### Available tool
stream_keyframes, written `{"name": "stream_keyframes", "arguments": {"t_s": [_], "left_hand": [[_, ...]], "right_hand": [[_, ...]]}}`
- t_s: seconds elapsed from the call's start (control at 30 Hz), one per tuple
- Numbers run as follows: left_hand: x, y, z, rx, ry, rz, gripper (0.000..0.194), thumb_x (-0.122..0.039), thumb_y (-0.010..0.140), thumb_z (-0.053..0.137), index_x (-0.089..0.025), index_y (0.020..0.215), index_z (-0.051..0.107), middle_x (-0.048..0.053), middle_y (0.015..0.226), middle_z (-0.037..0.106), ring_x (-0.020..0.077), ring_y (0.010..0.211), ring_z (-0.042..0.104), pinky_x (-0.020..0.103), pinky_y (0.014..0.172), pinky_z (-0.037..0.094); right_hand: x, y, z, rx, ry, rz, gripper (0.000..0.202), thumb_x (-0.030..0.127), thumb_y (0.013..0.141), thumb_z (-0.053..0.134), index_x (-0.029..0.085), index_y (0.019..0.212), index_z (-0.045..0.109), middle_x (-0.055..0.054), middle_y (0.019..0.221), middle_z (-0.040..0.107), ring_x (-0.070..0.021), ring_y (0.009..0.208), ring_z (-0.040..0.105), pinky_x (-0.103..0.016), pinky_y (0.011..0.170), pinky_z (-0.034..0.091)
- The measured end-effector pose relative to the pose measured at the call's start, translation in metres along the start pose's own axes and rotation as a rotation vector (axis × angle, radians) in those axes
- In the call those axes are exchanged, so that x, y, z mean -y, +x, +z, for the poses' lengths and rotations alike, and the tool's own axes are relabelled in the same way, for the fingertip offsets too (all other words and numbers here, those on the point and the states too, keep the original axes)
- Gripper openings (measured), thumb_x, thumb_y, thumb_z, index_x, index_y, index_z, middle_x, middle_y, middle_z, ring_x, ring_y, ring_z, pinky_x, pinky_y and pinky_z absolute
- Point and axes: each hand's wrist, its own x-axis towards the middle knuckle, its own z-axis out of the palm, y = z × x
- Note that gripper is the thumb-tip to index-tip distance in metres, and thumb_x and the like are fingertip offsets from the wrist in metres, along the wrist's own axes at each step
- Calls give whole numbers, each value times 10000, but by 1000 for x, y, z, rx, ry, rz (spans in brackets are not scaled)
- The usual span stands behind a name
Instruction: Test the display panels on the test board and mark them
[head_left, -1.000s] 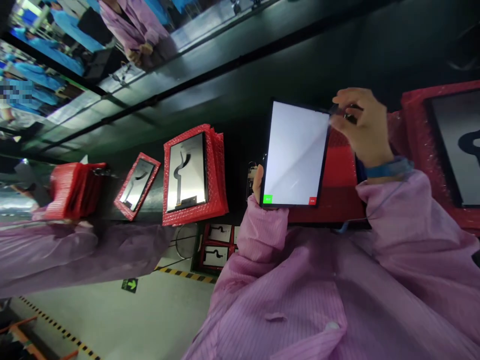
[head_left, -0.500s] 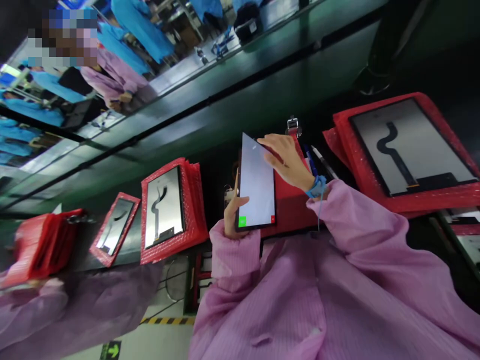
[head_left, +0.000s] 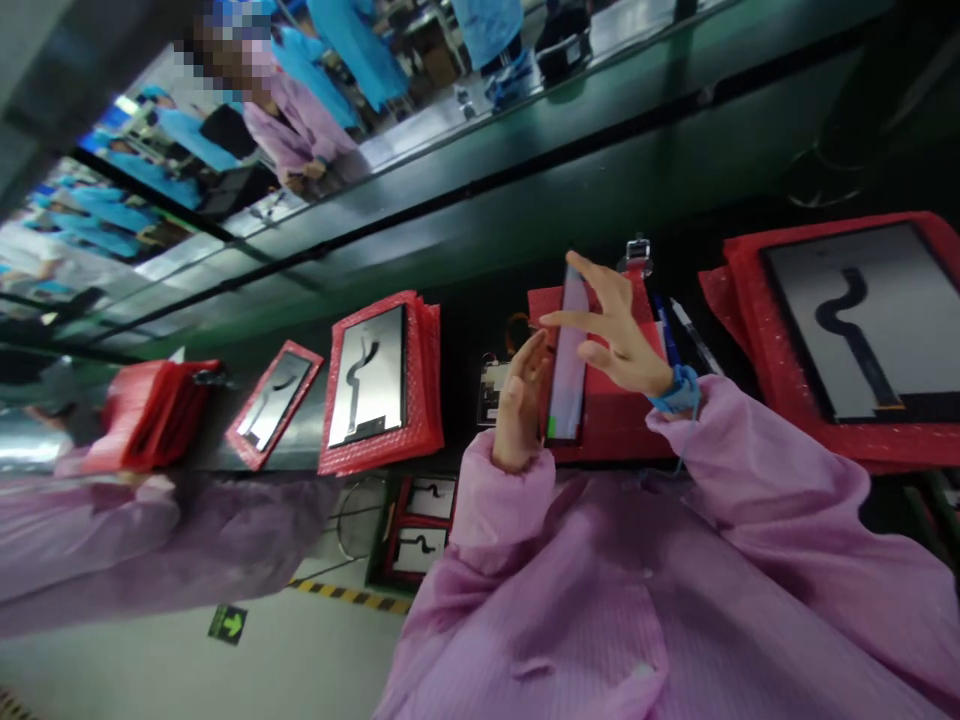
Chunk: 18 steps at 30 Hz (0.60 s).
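A thin display panel (head_left: 570, 375), lit pale violet with a green patch at its lower corner, is tilted so that its face looks narrow. My right hand (head_left: 619, 335) is at its upper part, index fingertip by the top corner and another finger crossing the face; the exact grip is partly hidden. Along the panel's left side is my left hand (head_left: 519, 400), fingers stretched out and pointing up; whether it touches the panel I cannot tell. Beneath lies a red padded mat (head_left: 619, 425). A small circuit board (head_left: 491, 390) with wires sits left of my left hand.
Left are stacked red bubble-wrap pouches (head_left: 427, 390) topped by a panel, and a smaller panel (head_left: 274, 405). Another panel (head_left: 915, 300) on red wrap lies right, beside a pen (head_left: 696, 335). A co-worker's sleeve (head_left: 90, 520) is at far left. A rail (head_left: 405, 205) crosses behind.
The panel has turned from facing me to a steep tilt. My left thumb has come off its face and those fingers have straightened. The view has shifted, moving things rightward.
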Motion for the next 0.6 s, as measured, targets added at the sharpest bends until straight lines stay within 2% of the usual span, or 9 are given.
{"name": "stream_keyframes", "arguments": {"t_s": [0.1,0.17,0.23,0.33,0.5,0.6], "left_hand": [[26,-22,-25,-259,414,139,476,-545,991,371,-210,1203,635,126,1433,536,291,1386,447,488,1183,345],[47,-40,-38,-322,739,173,385,-475,980,461,-185,1126,668,161,1384,539,309,1333,451,512,1159,351],[64,-52,-43,-266,913,171,354,-414,977,498,-170,1169,667,185,1416,495,321,1336,426,519,1140,368],[78,-58,-41,-167,1003,214,358,-374,963,548,-179,1243,658,192,1487,421,341,1386,369,533,1145,359],[76,-54,-36,-108,1038,281,340,-354,970,545,-217,1249,685,178,1490,430,350,1379,381,541,1129,380],[73,-54,-38,-82,1035,252,338,-346,974,533,-234,1251,690,167,1503,439,344,1363,408,542,1128,385]], "right_hand": [[3,0,-4,-15,28,49,507,669,975,284,451,1230,665,124,1638,276,-321,1527,247,-595,1210,255],[3,1,-6,-22,33,74,558,700,962,269,417,1203,684,103,1631,296,-327,1520,251,-577,1201,286],[3,1,-6,-38,42,61,593,718,955,274,377,1190,697,77,1634,297,-334,1512,254,-577,1200,289],[1,1,-5,-58,72,-7,570,696,970,288,370,1188,701,72,1649,278,-339,1500,265,-606,1190,289],[2,2,-3,-78,92,11,551,715,946,331,375,1147,715,29,1602,361,-380,1467,306,-632,1151,337],[2,2,-4,-76,76,3,540,709,950,328,381,1141,713,48,1602,366,-377,1450,326,-635,1131,351]]}}
